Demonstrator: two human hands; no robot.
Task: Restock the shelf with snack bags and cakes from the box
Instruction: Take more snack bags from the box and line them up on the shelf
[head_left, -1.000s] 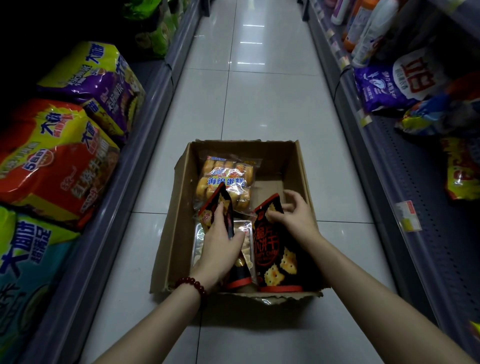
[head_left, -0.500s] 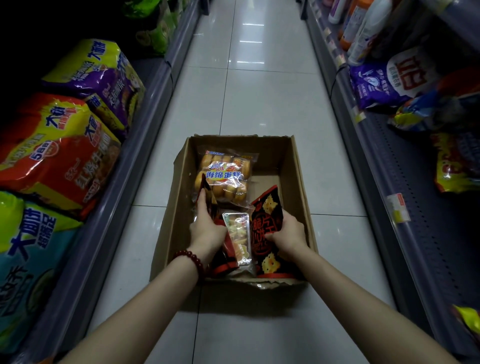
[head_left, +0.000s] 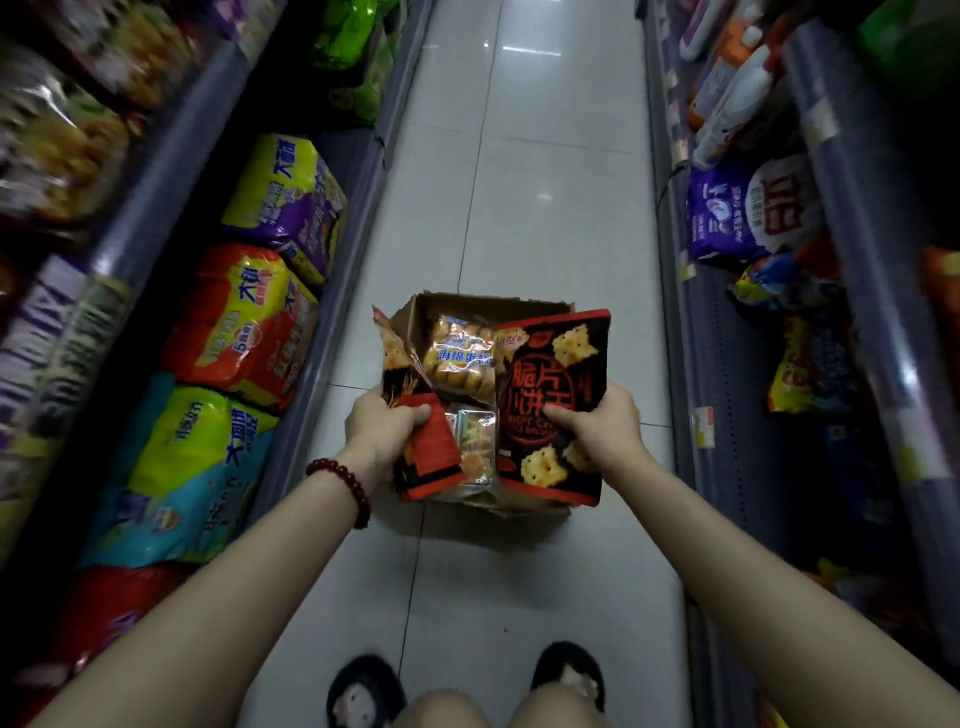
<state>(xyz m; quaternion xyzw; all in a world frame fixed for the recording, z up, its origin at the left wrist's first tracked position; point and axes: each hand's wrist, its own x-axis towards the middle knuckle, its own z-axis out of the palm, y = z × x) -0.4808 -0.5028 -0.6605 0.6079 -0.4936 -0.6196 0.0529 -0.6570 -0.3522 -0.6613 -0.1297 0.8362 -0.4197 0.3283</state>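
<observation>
Head view, the only one: two red-and-black cracker bags are up out of the cardboard box (head_left: 410, 319), which sits on the tiled aisle floor (head_left: 545, 197) between the shelves. The left hand (head_left: 382, 431) has its fingers curled round the narrower cracker bag (head_left: 423, 457), which twists edge-on toward the camera. The right hand (head_left: 605, 431) grips the flat cracker bag (head_left: 550, 374) by its right edge, thumb across the front, so the print faces up.

To my eye the step in hand is carrying both bags to a shelf. It would go best if each bag is kept flat and held by its edge, not squeezed over the crackers, which likely break easily. The left bag probably needs untwisting before it is stood face-out. Which shelf is meant I cannot tell; the left shelf (head_left: 332, 291) holds large noodle multipacks, the right shelf (head_left: 727, 332) loose mixed bags.

Counted: two cracker bags, one per hand. In the box remain one pack of sponge cakes (head_left: 460, 361) at the far end and one clear-wrapped pack (head_left: 475, 441) nearer, partly hidden between the held bags; anything beneath them is out of sight. One box. On the left shelf, four big multipacks show clearly.
</observation>
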